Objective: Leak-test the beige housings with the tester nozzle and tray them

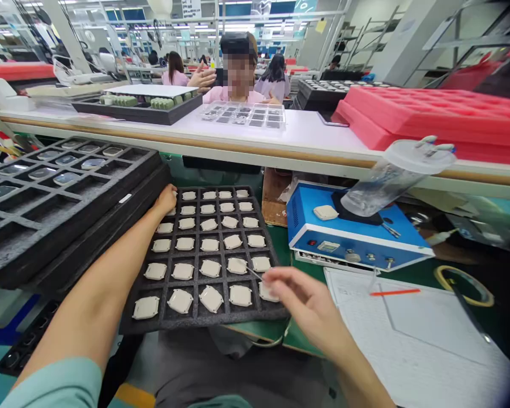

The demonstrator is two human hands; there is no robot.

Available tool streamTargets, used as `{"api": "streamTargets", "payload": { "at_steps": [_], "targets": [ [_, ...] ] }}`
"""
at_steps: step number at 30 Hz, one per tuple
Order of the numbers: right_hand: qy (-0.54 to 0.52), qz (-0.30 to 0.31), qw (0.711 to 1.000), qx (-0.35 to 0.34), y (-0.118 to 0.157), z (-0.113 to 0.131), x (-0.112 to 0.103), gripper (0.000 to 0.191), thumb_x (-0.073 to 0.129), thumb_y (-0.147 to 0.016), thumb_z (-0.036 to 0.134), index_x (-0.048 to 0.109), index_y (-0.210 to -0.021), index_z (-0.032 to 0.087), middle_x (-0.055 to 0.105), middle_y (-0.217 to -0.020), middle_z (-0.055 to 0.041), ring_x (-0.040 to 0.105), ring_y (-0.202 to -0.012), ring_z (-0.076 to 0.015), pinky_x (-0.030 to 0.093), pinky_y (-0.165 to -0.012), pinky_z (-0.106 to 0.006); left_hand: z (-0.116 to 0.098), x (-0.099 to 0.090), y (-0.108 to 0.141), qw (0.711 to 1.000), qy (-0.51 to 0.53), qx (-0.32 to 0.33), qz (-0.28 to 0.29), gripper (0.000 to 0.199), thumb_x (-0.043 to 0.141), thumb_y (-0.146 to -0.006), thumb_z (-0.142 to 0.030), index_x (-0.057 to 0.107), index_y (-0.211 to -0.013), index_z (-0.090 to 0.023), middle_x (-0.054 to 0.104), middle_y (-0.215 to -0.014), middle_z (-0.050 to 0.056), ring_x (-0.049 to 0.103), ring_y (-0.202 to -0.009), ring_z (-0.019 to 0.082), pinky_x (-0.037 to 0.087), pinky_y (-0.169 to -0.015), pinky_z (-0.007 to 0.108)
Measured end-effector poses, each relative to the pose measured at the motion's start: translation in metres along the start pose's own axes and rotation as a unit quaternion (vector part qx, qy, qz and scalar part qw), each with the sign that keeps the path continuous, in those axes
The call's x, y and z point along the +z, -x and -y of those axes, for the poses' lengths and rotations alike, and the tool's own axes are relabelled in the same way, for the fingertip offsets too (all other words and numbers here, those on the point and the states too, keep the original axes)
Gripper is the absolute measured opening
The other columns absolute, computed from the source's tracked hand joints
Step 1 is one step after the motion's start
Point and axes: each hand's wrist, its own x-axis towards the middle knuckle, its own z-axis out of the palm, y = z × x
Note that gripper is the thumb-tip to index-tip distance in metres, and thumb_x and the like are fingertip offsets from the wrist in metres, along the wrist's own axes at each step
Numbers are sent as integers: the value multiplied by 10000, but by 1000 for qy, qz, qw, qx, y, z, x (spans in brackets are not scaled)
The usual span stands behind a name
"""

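Here my left hand (166,199) lies flat on the foam tray's (195,320) far corner, while my right hand (300,297) pinches thin tweezers (250,270) over a white part (237,265).

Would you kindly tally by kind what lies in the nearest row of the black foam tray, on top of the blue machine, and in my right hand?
White square parts, nearest row of black foam tray: 5
White square part on blue box-shaped machine: 1
Clear plastic jar on it: 1
Thin metal tool in right hand: 1
Total: 8
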Motion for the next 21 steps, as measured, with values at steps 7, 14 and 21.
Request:
{"api": "streamTargets", "payload": {
  "at_steps": [7, 14, 21],
  "targets": [
    [246, -70, 966, 41, -74, -26, -10, 433, 545, -929, 243, 622, -1325, 87, 628, -1420, -254, 611, -1317, -382, 431, -1152, -551, 0, -1, 16, 997, 64, -21, -38, 433, 667, -984, -362, 597, -1371, -182, 600, -1408, 131, 635, -1211, 287, 553, -1003, 522],
    [171, -13, 978, 118, -84, -39, -10, 366, 649, -888, 270, 675, -1211, 99, 717, -1295, -244, 675, -1243, -374, 501, -1083, -489, 32, -38, 120, 976, 144, -160, -21, 443, 687, -970, -338, 600, -1376, -184, 567, -1462, 135, 591, -1289, 311, 511, -1061, 557],
    [33, 14, 977, 211, -93, -37, -3, 395, 507, -995, 510, 690, -975, 161, 811, -930, -150, 784, -835, -268, 635, -727, -356, 19, -59, 151, 882, 339, -320, 69, 350, 656, -996, -379, 647, -1261, -152, 687, -1217, 103, 702, -1013, 221, 612, -862, 422]
  ]
}}
